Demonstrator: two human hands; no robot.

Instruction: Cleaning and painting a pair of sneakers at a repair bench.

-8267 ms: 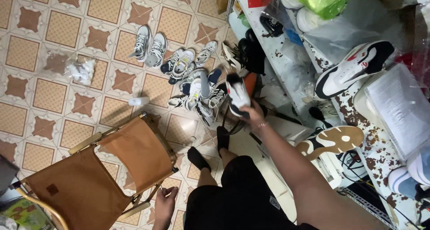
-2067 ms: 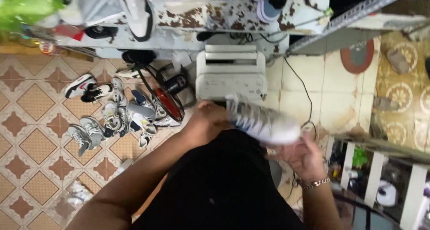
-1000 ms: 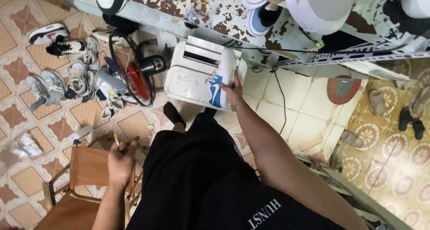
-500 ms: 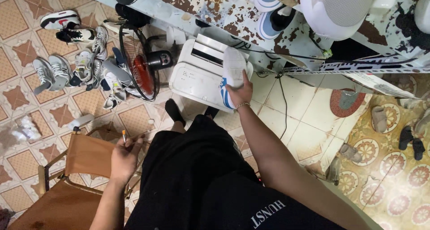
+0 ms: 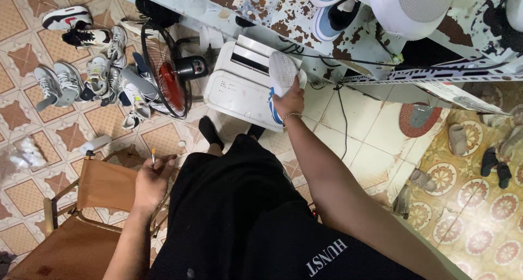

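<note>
The right hand [image 5: 287,101] has its fingers wrapped around a white sneaker [image 5: 282,75] with blue trim, holding it sole-up, its toe pointing away, over the top of a white box-shaped machine [image 5: 239,83] that stands on the floor below a paint-chipped workbench [image 5: 283,13]. The left hand [image 5: 152,179] is curled around a thin stick-like tool [image 5: 153,157] with a yellow tip, and hovers just above the back of a brown folding chair [image 5: 103,184]. The step in hand looks like bringing the shoe to the machine; the next move likely calls for lowering it squarely onto the top, keeping the grip firm. A floor fan [image 5: 166,67] stands just left of the machine, with loose sneakers [image 5: 81,75] scattered on the patterned tiles beyond.
</note>
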